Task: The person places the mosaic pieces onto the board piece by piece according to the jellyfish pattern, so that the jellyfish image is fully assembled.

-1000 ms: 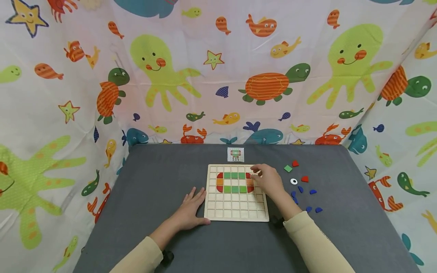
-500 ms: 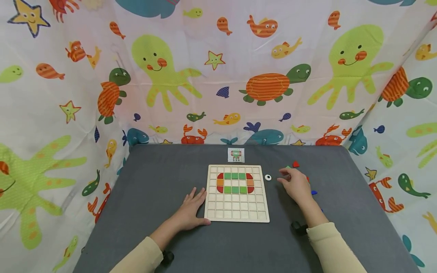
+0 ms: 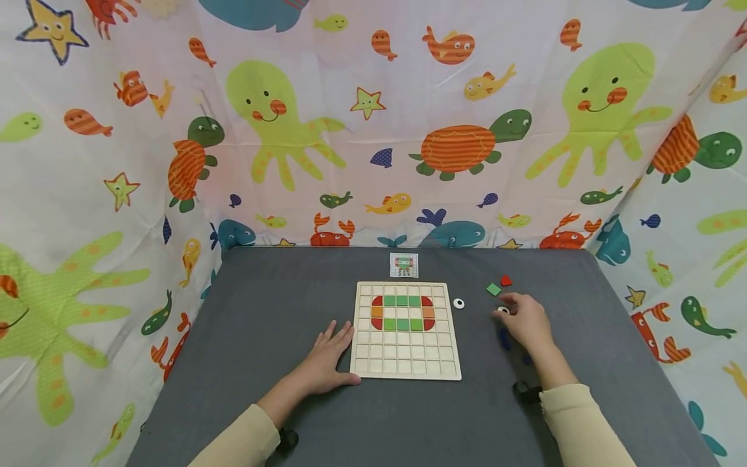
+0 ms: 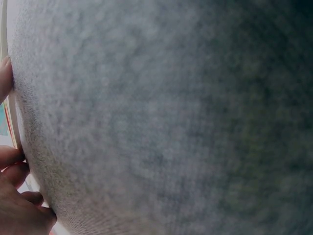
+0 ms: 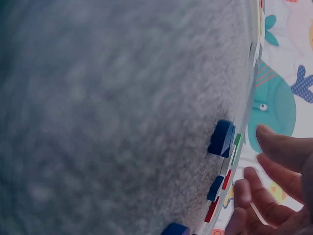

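My left hand [image 3: 323, 360] lies along the left edge of a wooden grid board [image 3: 405, 370], fingers and thumb extended and touching it. Red, orange and green tiles [image 3: 403, 301] make a ring in the board's upper cells. My right hand [image 3: 528, 324] hovers right of the board, fingertips beside a white disc [image 3: 503, 310] with a dark centre, partly covered by them. In the right wrist view, the right thumb and fingers [image 5: 279, 191] are apart with nothing visible between them. A second white disc [image 3: 458, 303] lies just off the board's right edge.
A small printed pattern card [image 3: 404, 265] lies behind the board. A green tile [image 3: 493, 290] and a red tile [image 3: 506, 281] lie beyond the right hand. Blue pieces [image 3: 504, 338] sit under its wrist, partly hidden. A sea-animal cloth [image 3: 373, 130] stands around the grey table [image 3: 280, 285].
My right hand has moved right from the board's upper right corner to the disc among the loose pieces. A white disc now lies beside the board. My left hand stays put.
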Demonstrator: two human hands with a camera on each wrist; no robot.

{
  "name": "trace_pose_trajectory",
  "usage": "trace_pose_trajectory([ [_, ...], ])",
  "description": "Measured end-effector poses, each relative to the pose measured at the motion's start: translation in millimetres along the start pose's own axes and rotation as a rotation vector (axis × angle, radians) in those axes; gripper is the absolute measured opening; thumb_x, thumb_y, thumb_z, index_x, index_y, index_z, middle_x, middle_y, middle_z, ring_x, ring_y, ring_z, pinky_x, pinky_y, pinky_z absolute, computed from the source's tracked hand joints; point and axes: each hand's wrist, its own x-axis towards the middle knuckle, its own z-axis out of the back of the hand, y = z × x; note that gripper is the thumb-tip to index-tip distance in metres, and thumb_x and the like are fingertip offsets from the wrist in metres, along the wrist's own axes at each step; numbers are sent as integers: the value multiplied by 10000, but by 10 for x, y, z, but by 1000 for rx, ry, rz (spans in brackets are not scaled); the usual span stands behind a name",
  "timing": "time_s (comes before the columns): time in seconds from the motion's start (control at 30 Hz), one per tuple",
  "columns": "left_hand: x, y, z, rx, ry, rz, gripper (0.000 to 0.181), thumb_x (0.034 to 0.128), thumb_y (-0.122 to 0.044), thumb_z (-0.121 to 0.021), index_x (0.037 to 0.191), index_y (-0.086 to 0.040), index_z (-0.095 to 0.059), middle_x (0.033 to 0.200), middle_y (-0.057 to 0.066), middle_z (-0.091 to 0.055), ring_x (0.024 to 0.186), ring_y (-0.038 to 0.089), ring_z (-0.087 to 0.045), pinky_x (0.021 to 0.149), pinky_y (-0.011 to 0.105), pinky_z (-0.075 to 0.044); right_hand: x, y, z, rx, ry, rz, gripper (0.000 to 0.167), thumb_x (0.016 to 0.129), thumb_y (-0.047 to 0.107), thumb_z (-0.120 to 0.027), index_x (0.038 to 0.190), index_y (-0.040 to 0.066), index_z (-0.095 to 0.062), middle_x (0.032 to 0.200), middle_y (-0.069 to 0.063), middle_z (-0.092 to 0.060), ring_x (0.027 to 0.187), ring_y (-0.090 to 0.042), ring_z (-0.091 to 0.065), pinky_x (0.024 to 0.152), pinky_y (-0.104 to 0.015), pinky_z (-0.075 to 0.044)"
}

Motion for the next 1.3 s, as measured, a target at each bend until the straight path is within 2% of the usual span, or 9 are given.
trace_pose_trajectory([
  [0.17,6,-6,4,7,2,3,1102,796,-533,-817,1621,-112,-220,1696,44,-161,1572,360,3,1237,609,-107,-23,-56,7,-20,50,-22,424,900,208,-771,1236,-28,-663,1154,-255,-670,1029,-412,-654,840,-582,-517],
  [0.37,15,-20,16,14,7,13,1110,791,-543,-817,1622,-117,-218,1697,40,-161,1573,357,1,1236,609,-113,0,-78,19,-50,84,-18,342,888,135,-763,1152,-71,-689,1050,-250,-696,961,-395,-652,836,-557,-519],
  [0.57,23,-22,23,9,7,13,1109,792,-542,-818,1622,-116,-218,1697,46,-163,1573,357,-1,1238,607,-108,33,-61,21,-93,109,-40,281,919,150,-735,1118,-47,-708,1018,-222,-703,921,-375,-646,805,-542,-524],
  [0.7,19,-8,19,10,5,13,1111,791,-545,-817,1622,-113,-219,1697,48,-164,1572,359,0,1237,609,-110,45,-9,22,-111,94,-24,285,933,201,-729,1119,-14,-708,1026,-212,-679,910,-370,-640,772,-542,-515],
  [0.93,6,-1,8,6,2,-1,1104,796,-541,-814,1618,-97,-226,1696,56,-163,1571,366,0,1233,615,-113,76,222,29,-80,31,23,315,920,210,-744,1143,-9,-708,1025,-201,-693,909,-344,-670,781,-542,-526],
  [1.3,7,4,19,4,2,-13,1096,803,-542,-808,1618,-96,-226,1695,64,-163,1570,372,-3,1232,618,-112,72,644,-28,-37,17,103,320,911,209,-760,1168,21,-731,1070,-168,-705,913,-314,-678,742,-485,-555],
])
